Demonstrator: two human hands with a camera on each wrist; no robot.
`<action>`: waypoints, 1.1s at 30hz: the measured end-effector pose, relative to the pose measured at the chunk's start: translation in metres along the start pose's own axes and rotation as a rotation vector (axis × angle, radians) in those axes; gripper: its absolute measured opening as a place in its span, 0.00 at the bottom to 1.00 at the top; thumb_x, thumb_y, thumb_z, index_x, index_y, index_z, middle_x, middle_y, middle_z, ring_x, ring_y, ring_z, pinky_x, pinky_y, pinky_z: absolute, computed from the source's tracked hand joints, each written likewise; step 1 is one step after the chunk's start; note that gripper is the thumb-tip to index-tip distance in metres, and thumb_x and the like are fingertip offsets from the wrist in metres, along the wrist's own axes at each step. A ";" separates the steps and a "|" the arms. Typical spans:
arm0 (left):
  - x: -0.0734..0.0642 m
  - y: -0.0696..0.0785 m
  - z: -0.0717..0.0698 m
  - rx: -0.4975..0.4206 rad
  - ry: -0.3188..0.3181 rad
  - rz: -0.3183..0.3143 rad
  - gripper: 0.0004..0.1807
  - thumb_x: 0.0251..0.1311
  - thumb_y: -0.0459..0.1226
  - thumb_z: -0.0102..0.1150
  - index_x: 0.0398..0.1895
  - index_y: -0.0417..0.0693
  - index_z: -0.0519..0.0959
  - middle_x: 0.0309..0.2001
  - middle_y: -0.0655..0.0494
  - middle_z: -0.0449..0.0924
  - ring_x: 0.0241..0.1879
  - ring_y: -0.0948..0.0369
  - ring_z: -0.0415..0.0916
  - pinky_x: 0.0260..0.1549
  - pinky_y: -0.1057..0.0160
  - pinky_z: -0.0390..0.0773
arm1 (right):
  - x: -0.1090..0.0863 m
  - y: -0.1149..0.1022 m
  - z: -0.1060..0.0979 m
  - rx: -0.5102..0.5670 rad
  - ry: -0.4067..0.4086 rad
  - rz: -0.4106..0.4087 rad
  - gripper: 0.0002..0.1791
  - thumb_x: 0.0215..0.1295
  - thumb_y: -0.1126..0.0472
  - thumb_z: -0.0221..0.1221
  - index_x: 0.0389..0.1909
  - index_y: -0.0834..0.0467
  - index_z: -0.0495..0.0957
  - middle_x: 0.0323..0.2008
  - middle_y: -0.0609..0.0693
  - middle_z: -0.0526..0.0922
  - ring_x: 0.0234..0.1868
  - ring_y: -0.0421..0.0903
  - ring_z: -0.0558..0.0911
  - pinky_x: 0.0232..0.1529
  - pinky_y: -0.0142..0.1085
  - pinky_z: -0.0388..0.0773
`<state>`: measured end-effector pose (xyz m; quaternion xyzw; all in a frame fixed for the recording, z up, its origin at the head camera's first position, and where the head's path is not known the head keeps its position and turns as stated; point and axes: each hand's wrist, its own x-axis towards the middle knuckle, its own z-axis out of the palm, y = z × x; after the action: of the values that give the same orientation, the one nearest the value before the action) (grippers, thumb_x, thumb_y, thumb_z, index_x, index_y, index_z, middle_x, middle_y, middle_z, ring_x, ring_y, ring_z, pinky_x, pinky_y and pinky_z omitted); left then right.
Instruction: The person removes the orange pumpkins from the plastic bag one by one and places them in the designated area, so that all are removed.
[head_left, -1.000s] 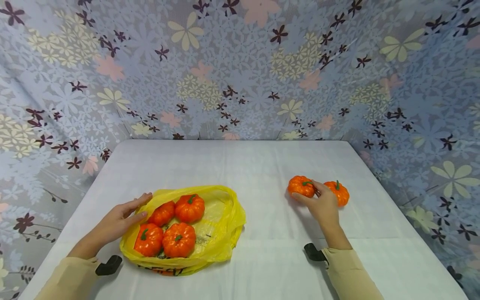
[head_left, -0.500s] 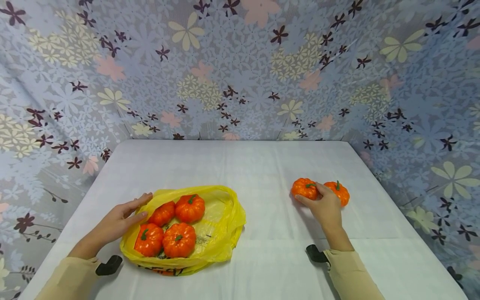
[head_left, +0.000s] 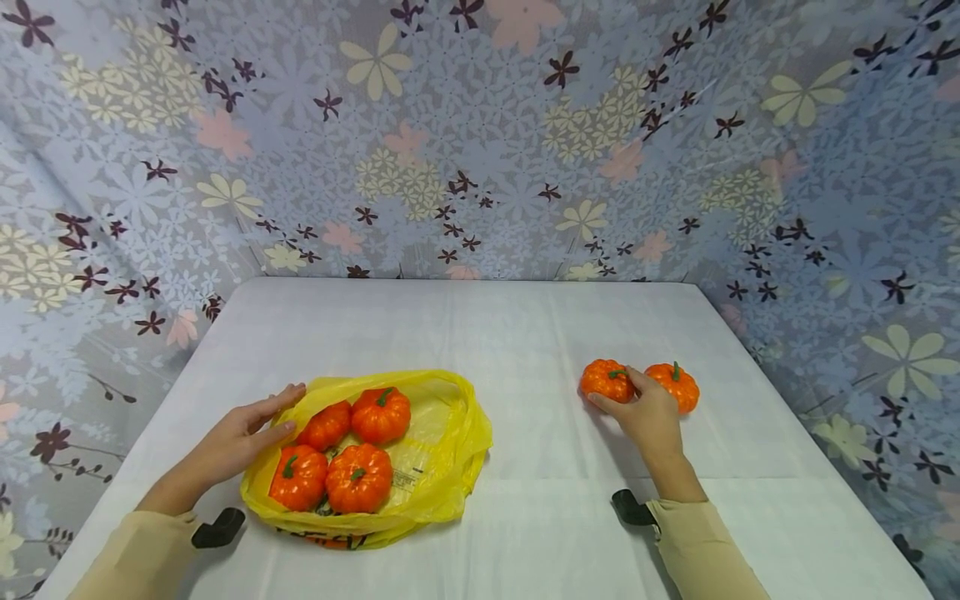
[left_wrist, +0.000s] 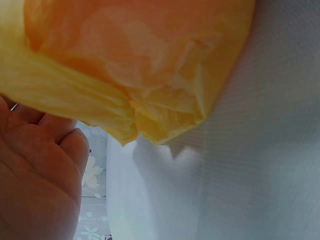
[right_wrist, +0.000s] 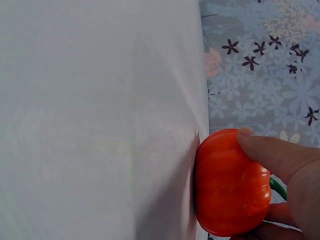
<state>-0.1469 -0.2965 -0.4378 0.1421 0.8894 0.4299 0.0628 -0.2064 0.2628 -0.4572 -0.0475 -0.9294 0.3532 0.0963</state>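
Observation:
My right hand (head_left: 651, 417) grips a small orange pumpkin (head_left: 604, 381) with a green stem, thumb on its near side and fingers on the far side. In the right wrist view this pumpkin (right_wrist: 230, 187) sits right at the white cloth. A second orange pumpkin (head_left: 677, 387) is just right of that hand, partly hidden by it. On the left, my left hand (head_left: 238, 437) rests at the rim of a yellow plastic bag (head_left: 442, 467), its fingers extended. Several pumpkins lie inside the bag, among them one with its stem up (head_left: 360, 477). In the left wrist view, the palm (left_wrist: 40, 170) is beside the bag.
A white cloth covers the table (head_left: 480, 325). Floral fabric (head_left: 480, 150) hangs behind it and along both sides. Black camera mounts stick out at the left wrist (head_left: 219, 528) and the right wrist (head_left: 632, 507).
My right hand has shifted the gripped pumpkin slightly right and nearer to me. My left hand and the bag have stayed in place.

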 end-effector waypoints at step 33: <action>0.001 -0.001 0.000 0.002 0.006 0.021 0.31 0.73 0.42 0.55 0.73 0.35 0.65 0.73 0.37 0.61 0.73 0.35 0.51 0.64 0.31 0.54 | 0.003 -0.031 -0.003 0.103 0.156 -0.211 0.66 0.40 0.46 0.82 0.77 0.63 0.57 0.75 0.63 0.58 0.75 0.62 0.57 0.69 0.62 0.59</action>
<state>-0.1477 -0.2964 -0.4387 0.1501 0.8886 0.4299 0.0555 -0.2092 0.2420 -0.4334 0.0281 -0.8995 0.3836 0.2073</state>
